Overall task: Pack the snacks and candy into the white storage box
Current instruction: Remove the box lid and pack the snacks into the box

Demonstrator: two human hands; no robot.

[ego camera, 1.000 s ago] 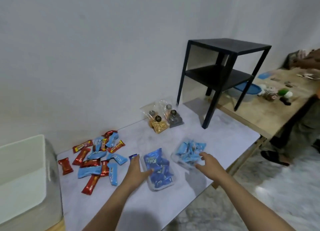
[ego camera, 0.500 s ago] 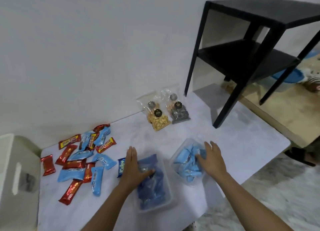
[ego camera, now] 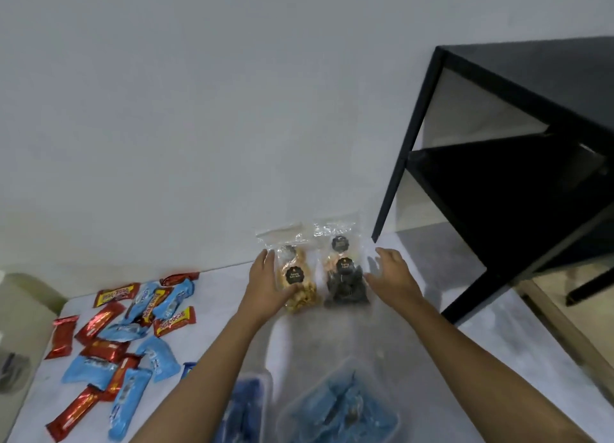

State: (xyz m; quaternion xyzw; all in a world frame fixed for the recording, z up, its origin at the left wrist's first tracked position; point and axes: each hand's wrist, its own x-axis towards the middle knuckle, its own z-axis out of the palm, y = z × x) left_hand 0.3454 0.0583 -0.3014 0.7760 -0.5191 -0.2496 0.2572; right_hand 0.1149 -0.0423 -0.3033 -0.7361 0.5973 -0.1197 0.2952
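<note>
Two surfaces fill most of the frame: a plain pale wall [ego camera: 232, 110] across the top, and below it a white marbled bench [ego camera: 432, 359] running to the lower edge. At the right stands a black two-tier side table [ego camera: 498, 183] with its legs on the bench. At the far left edge shows a part of the white storage box [ego camera: 23, 309], blurred. On the lower left a heap of red and light-blue candy bars [ego camera: 123, 339] lies loose. At the bottom centre sit two clear plastic tubs: one [ego camera: 339, 412] holds light-blue wrapped candies, the other [ego camera: 246, 409] dark-blue packets. Against the wall lean clear snack bags [ego camera: 319, 273] of pale and dark pieces. The left hand [ego camera: 265, 283] touches the bags' left side, fingers spread; the right hand [ego camera: 392, 276] hovers beside them, fingers apart.
</note>
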